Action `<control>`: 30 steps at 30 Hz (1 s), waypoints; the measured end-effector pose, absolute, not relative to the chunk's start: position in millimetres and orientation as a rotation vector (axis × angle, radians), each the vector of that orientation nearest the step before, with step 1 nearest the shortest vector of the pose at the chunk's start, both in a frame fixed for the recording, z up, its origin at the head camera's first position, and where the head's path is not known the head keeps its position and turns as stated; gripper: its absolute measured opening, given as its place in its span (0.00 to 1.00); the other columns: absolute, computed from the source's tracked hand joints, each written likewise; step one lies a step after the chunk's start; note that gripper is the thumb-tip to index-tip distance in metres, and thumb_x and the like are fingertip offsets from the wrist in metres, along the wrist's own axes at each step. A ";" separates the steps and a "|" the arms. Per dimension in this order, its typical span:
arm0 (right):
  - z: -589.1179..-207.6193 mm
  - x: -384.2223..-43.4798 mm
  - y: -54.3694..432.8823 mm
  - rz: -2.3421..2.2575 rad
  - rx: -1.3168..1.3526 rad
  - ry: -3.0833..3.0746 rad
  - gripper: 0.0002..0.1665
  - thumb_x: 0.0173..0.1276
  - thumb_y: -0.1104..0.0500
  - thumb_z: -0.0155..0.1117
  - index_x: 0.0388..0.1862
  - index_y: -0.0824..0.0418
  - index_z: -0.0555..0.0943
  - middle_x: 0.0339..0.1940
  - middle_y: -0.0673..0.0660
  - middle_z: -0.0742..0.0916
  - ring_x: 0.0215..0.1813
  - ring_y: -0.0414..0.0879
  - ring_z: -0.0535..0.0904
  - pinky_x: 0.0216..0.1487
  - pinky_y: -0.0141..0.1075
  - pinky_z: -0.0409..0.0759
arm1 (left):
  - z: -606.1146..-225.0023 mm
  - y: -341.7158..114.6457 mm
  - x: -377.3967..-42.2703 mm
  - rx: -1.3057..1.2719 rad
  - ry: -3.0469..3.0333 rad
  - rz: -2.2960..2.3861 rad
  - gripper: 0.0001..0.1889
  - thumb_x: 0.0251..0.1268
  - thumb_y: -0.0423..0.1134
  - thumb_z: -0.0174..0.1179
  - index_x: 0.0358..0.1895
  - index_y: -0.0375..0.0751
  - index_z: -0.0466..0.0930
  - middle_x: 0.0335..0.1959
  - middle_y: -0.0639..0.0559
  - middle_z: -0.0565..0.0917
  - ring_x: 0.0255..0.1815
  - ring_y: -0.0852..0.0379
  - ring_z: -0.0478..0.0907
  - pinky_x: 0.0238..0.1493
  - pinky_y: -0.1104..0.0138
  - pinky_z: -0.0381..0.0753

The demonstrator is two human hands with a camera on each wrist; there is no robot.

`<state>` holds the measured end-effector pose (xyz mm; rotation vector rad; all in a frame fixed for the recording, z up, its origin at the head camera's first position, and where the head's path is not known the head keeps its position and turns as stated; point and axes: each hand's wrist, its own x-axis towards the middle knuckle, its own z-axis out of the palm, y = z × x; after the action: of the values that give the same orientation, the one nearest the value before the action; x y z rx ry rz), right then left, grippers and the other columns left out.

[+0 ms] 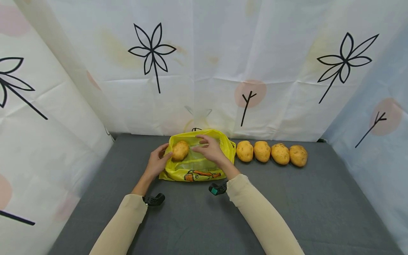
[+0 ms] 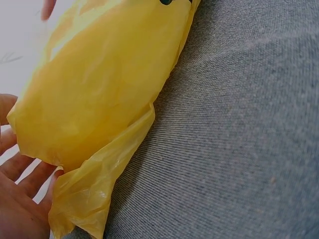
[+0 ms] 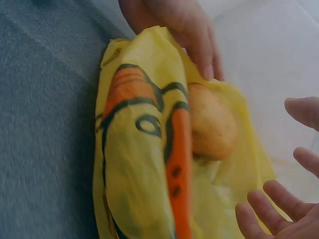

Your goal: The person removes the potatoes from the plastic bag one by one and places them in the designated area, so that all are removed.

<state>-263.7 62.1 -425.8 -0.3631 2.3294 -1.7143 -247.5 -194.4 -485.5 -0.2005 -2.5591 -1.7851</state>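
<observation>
A yellow plastic bag (image 1: 176,174) with an orange printed picture lies with its mouth open. One potato (image 1: 180,150) sits inside it, near the left side. At that side my left hand (image 1: 155,162) holds the bag's edge, thumb over the rim and fingers along the outside; the left wrist view shows those fingers behind the yellow film (image 2: 99,94). Over the bag's mouth is my right hand (image 1: 210,150), its fingers spread and holding nothing. In the right wrist view its fingers (image 3: 269,214) are apart from the potato (image 3: 212,124).
Several potatoes (image 1: 262,151) stand in a row just right of the bag on the grey table (image 1: 197,226). A white cloth (image 1: 210,63) with drawn flowers hangs behind the table and along both sides.
</observation>
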 end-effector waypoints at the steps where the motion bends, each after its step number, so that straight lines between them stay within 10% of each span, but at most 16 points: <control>1: -426.9 -264.1 58.6 -1.714 -0.360 2.324 0.38 0.71 0.53 0.70 0.77 0.58 0.69 0.71 0.71 0.71 0.68 0.63 0.71 0.59 0.55 0.78 | -485.4 -194.2 -247.4 -0.197 -2.558 -1.786 0.28 0.80 0.41 0.54 0.77 0.34 0.63 0.73 0.33 0.68 0.70 0.36 0.69 0.63 0.43 0.74; 30: -463.8 -278.7 -2.3 -1.660 -0.246 2.397 0.40 0.72 0.50 0.68 0.79 0.54 0.66 0.72 0.63 0.74 0.64 0.58 0.77 0.58 0.49 0.80 | -483.8 -188.8 -246.3 -0.224 -2.549 -1.794 0.28 0.81 0.37 0.53 0.77 0.31 0.60 0.73 0.31 0.66 0.71 0.34 0.67 0.62 0.41 0.74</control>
<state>-278.7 -2.3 -463.8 -0.2460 2.3969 -1.6604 -246.3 -188.8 -483.8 -0.2236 -2.5491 -1.7938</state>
